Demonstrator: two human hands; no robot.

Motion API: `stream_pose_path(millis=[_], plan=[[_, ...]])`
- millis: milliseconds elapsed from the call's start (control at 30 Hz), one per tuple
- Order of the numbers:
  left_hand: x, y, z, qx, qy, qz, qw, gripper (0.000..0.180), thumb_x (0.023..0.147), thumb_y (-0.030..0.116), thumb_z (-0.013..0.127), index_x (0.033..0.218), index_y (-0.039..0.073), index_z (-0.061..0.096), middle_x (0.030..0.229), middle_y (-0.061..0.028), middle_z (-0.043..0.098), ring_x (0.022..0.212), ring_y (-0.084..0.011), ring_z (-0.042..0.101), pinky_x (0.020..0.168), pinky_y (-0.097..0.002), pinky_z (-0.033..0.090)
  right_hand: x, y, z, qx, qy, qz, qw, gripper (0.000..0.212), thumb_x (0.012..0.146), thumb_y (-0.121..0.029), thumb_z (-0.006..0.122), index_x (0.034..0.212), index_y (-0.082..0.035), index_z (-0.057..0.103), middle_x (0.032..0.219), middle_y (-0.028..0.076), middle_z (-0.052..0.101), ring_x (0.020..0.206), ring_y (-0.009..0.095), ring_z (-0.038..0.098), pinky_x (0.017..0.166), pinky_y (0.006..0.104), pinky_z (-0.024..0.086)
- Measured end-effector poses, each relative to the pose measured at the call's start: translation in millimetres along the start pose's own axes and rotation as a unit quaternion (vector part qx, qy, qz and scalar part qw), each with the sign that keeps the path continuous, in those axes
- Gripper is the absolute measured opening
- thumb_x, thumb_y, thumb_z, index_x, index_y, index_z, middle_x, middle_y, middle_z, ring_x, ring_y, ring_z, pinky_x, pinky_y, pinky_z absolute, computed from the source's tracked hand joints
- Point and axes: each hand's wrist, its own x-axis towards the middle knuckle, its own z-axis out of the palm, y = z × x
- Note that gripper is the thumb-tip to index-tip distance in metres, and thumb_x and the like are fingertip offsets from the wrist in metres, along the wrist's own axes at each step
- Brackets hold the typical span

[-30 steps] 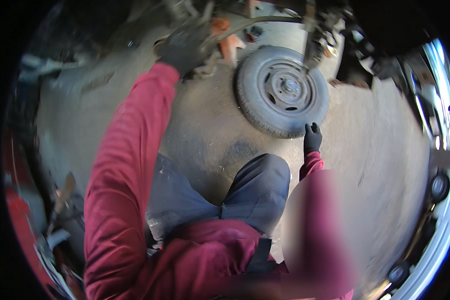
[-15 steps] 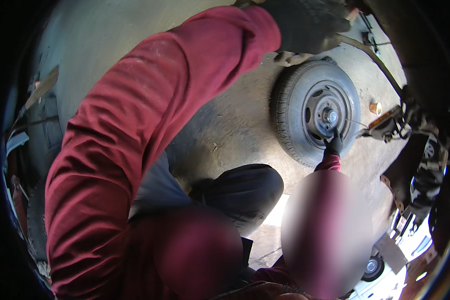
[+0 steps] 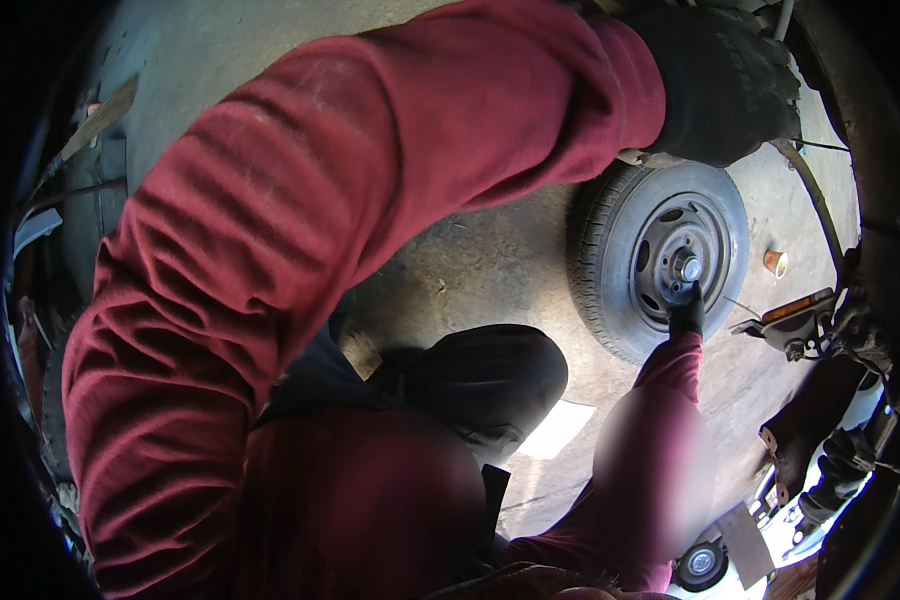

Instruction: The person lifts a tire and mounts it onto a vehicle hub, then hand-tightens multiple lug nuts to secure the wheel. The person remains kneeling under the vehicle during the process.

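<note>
Right hand [image 3: 687, 312], gloved in black, is being held low over the face of the wheel [image 3: 663, 255], just below the hub [image 3: 688, 266]. One finger [image 3: 697, 293] is being pointed toward the hub; whether contact is being made, or anything is being gripped, cannot be told. Left hand [image 3: 725, 88], likewise gloved, is being held high and across to the right, its back being turned to view. Its fingers are being hidden, so its grip cannot be told either.

The wheel is being presented rim-side to view, beyond the knee [image 3: 520, 370], on the floor [image 3: 490, 260]; its upper edge is being partly covered by the left hand and the sleeve [image 3: 350, 150]. Near it on the right, an orange cup [image 3: 776, 263] and a lamp [image 3: 798, 312] are being seen, with a thin wire [image 3: 742, 306] being directed toward the tyre.

As a judgement, good control at the hub is being favoured when the right fingers are being placed squarely and the wrist is being held straight. Clearance from the wire is best being allowed on that side. Since the wheel is being partly screened by the raised arm, a lower elbow is being advised for a clearer sightline.
</note>
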Motion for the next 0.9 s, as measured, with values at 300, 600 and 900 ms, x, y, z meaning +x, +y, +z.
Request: stream_pose_path(millis=[300, 600, 900], plan=[[6.2, 3.3, -3.9, -0.01, -0.01, -0.012, 1.0, 0.026, 0.091, 0.014, 0.058, 0.11, 0.006, 0.074, 0.121, -0.0154, 0.068, 0.121, -0.0312, 0.061, 0.106, -0.0455, 0.047, -29.4, 25.3, 43.2, -0.116, 0.056, -0.068, 0.989, 0.051, 0.094, -0.03, 0.075, 0.138, -0.006, 0.065, 0.108, 0.014, 0.076, 0.092, 0.028, 0.072, 0.079, 0.0395, 0.058], [8.8, 1.1, -13.4, -0.021, -0.037, 0.025, 0.999, 0.023, 0.091, 0.015, 0.059, 0.106, 0.004, 0.073, 0.114, -0.0168, 0.068, 0.118, -0.0332, 0.062, 0.105, -0.0473, 0.047, -175.2, 63.1, 179.1, -0.299, 0.053, -0.23, 0.925, 0.051, 0.093, -0.012, 0.07, 0.143, -0.006, 0.064, 0.099, 0.013, 0.072, 0.083, 0.026, 0.072, 0.071, 0.0378, 0.059], [10.8, -1.8, -7.8, -0.035, -0.051, 0.068, 0.996, 0.04, 0.09, 0.014, 0.063, 0.126, -0.003, 0.065, 0.11, -0.0185, 0.067, 0.11, -0.0385, 0.063, 0.102, -0.0492, 0.05, -284.4, 15.8, 206.0, 0.129, -0.093, 0.021, 0.987, 0.046, 0.101, -0.007, 0.062, 0.146, 0.001, 0.057, 0.127, 0.017, 0.071, 0.112, 0.028, 0.072, 0.091, 0.0396, 0.06]])
